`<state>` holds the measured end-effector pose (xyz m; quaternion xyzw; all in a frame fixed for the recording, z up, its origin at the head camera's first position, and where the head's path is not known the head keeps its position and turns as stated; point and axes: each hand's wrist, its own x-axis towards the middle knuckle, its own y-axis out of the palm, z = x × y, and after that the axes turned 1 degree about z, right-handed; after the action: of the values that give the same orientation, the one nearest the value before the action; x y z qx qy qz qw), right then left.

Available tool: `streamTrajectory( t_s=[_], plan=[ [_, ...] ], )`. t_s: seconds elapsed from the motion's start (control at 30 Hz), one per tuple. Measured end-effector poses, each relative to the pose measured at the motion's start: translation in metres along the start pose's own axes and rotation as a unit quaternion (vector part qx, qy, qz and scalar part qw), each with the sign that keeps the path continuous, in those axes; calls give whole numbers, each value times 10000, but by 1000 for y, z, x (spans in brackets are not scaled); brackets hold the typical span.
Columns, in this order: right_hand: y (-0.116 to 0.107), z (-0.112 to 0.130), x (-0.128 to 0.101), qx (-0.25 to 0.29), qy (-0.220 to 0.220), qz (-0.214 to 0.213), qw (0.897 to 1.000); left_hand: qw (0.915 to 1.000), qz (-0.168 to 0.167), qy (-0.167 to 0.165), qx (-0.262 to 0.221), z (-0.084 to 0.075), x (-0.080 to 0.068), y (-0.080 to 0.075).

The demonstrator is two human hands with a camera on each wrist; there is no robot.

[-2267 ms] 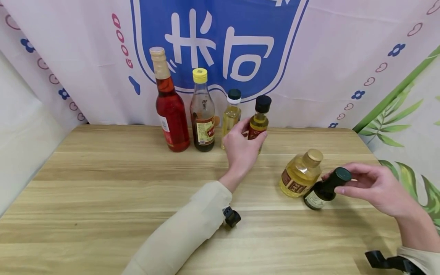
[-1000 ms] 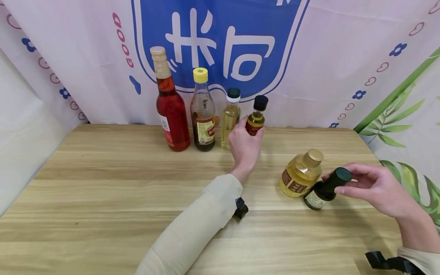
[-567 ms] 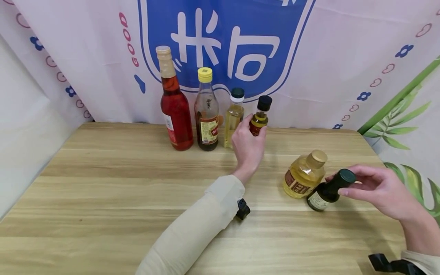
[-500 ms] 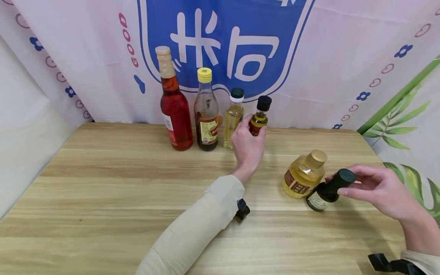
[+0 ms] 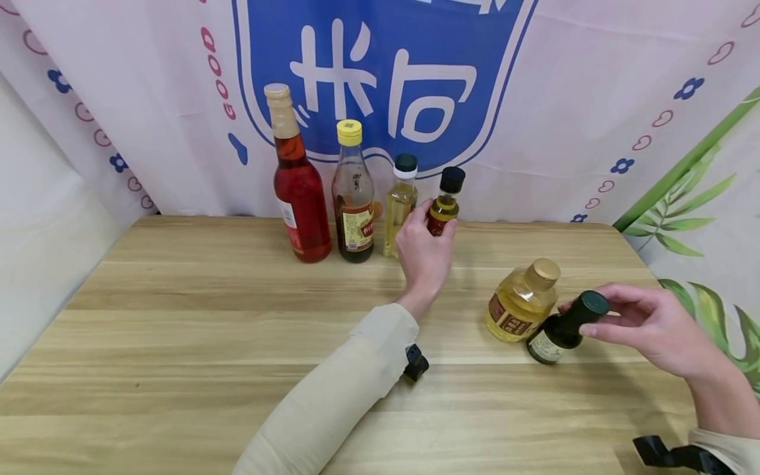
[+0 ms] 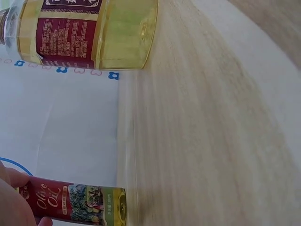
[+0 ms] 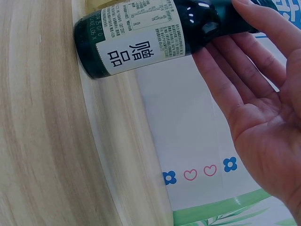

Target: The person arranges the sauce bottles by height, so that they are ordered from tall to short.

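My left hand (image 5: 424,257) grips a small olive oil bottle (image 5: 443,210) with a black cap at the table's back edge. In the left wrist view, this olive oil bottle (image 6: 84,200) shows a red "Olive Oil" label, and its base is close to the tabletop; contact is unclear. My right hand (image 5: 659,323) holds a dark green bottle (image 5: 549,340) by its neck, thumb on the near side and fingers behind. That bottle is upright on the table, beside a squat, gold-capped bottle of yellow oil (image 5: 515,316). The right wrist view shows the dark green bottle's pale label (image 7: 141,35).
Along the back edge stand a tall red bottle (image 5: 303,204), a yellow-capped bottle of dark liquid (image 5: 356,224) and a slim green-capped oil bottle (image 5: 399,204), just left of my left hand. Behind the wooden table (image 5: 208,330) hangs a printed cloth (image 5: 564,119).
Since the oldest frame, the olive oil bottle has shifted slightly left towards the slim oil bottle, and my left forearm has swung right. My right hand and the dark green bottle stay put.
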<state>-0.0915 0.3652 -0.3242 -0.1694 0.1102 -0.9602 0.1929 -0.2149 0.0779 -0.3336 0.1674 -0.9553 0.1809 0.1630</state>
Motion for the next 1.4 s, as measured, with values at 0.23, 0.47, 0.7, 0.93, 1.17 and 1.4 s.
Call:
streamTrajectory(
  t_s=[0.23,0.47,0.7,0.93,1.17,1.4],
  plan=[
    [0,0,-1,-20,-18,-19,10000,9999,-31,-45,-110,-2,-1,-2],
    [0,0,-2,34,3,-18,10000,9986,-251,86,-453,-11,-10,-13],
    [0,0,-1,-106,51,-51,9999,9884,591,140,-1394,-25,-30,-23],
    [1,-2,-1,108,-74,57,9999,9456,2707,118,-1800,-32,-55,-17],
    [3,-8,-2,17,135,-29,9999,9157,3831,296,-1179,-26,-66,-8],
    [5,-16,-1,490,13,143,9987,9190,3808,581,-841,-25,-67,-7]
  ],
)
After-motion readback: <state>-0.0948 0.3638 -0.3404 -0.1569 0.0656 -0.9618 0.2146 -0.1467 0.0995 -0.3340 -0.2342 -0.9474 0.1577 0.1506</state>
